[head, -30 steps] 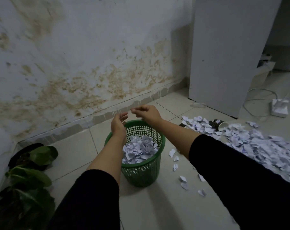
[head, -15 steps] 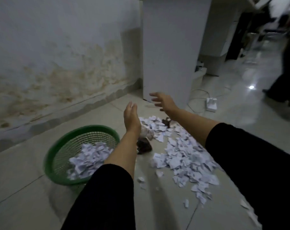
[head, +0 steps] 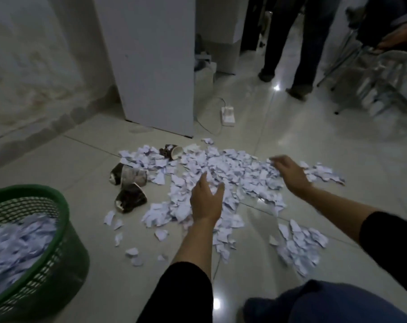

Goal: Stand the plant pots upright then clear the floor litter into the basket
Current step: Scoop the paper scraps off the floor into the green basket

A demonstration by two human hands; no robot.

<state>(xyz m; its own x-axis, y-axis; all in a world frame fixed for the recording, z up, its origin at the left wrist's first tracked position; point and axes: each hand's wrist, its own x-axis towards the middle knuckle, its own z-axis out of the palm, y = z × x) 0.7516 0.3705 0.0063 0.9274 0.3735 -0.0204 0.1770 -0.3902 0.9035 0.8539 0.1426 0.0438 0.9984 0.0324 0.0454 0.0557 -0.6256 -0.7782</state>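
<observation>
**Hands over torn paper on a tiled floor**

Pale glossy floor tiles [head: 109, 271] fill the dim scene. Nearest, at the lower right, is a blue-clad knee [head: 323, 304]. At the lower left stands a green mesh basket [head: 57, 259], partly filled with torn white paper. Two bare forearms in black sleeves reach forward from the bottom edge. The left hand [head: 206, 201] hangs low over the near side of a wide spread of torn paper scraps [head: 232, 173], fingers relaxed and spread, holding nothing. The right hand [head: 288, 171] is farther out over the same spread, fingers loosely bent downward; motion blur hides whether they touch paper. Left of the scraps lie several crushed brown paper cups [head: 130, 187] on their sides. Beyond stand a white cabinet [head: 151, 66], a white power strip [head: 228, 116] with its cord, and the legs of a standing person [head: 288, 47].
</observation>
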